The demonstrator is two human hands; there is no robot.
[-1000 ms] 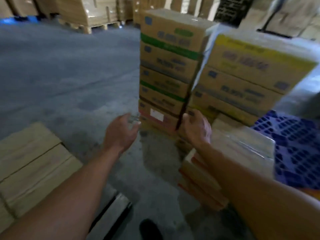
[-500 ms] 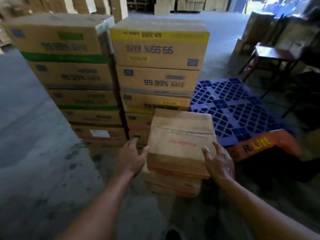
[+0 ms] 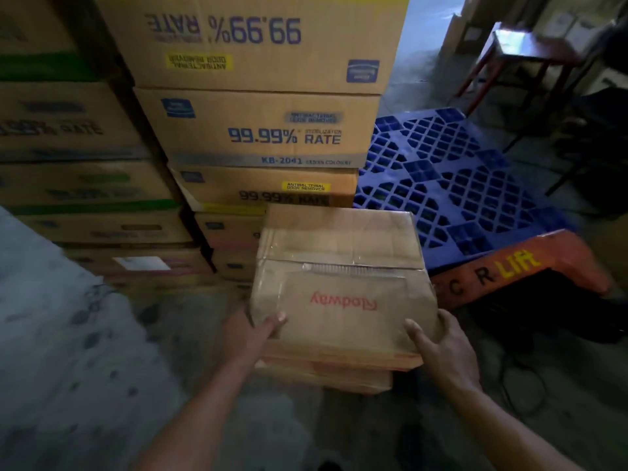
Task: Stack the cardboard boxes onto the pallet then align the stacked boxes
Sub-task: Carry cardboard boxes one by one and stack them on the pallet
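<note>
A taped brown cardboard box (image 3: 339,266) with red upside-down lettering sits on top of a short pile of similar boxes (image 3: 323,377) on the floor. My left hand (image 3: 255,329) grips its near left corner, thumb on the top face. My right hand (image 3: 438,348) grips its near right corner. Behind the box rises a tall stack of printed "99.99% RATE" boxes (image 3: 265,130). A blue plastic pallet (image 3: 452,185) lies bare to the right of that stack.
A second stack of green-banded boxes (image 3: 74,185) stands at the left. An orange pallet-jack part (image 3: 516,266) lies against the blue pallet's near edge. A red-framed stool (image 3: 520,52) stands at the back right. Grey concrete floor (image 3: 68,351) spreads to the left.
The view has moved closer to the boxes. Both hands went from hovering beside the top box to gripping its near corners.
</note>
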